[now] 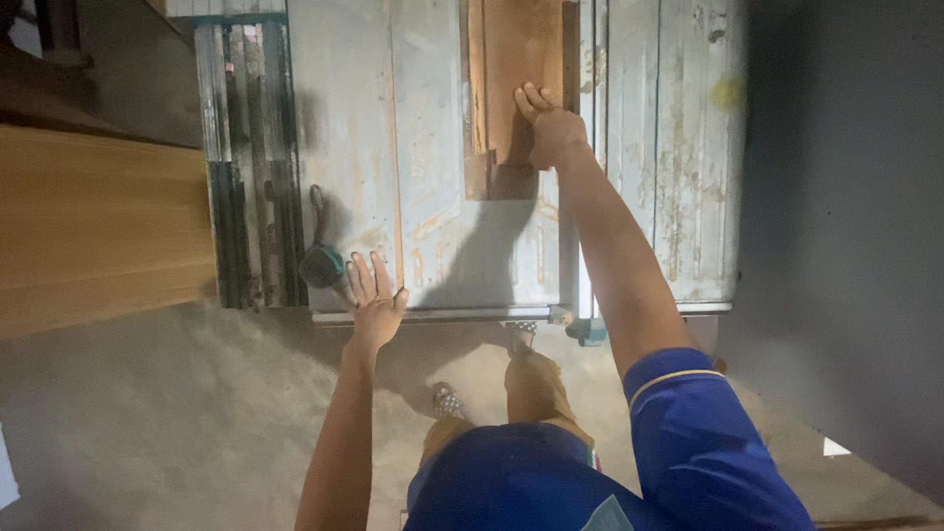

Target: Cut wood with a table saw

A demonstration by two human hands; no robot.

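Head view is looking down onto a worn grey metal desk [433, 147] with rust-coloured scuffs and a lengthwise seam. A brown wooden board [516, 69] is lying flat on the desk near its far edge, running from the top of the picture toward the person. The right hand [549, 128] is pressing on the near end of this board, palm down and fingers extended over the wood; it is not wrapping around it, so the hand is resting open on the surface rather than clamping it. The right arm is reaching out straight across the desk, casting a dark shadow on the metal beside it.

The left hand [374, 295] is sitting at the near edge of the desk, close to its left corner, with fingers spread and open, holding nothing. Just beside its fingertips, a green-headed handle [321, 258] with a dark strap is lying on the desk top; whether the fingers are touching it cannot be told.

A set of dark metal rails [251, 167] is running along the left side of the desk. Further left, a pale wooden panel [98, 226] is lying level with the desk. The person is wearing a blue shirt [698, 433] with a yellow-trimmed sleeve and is standing on a dusty floor [177, 423].
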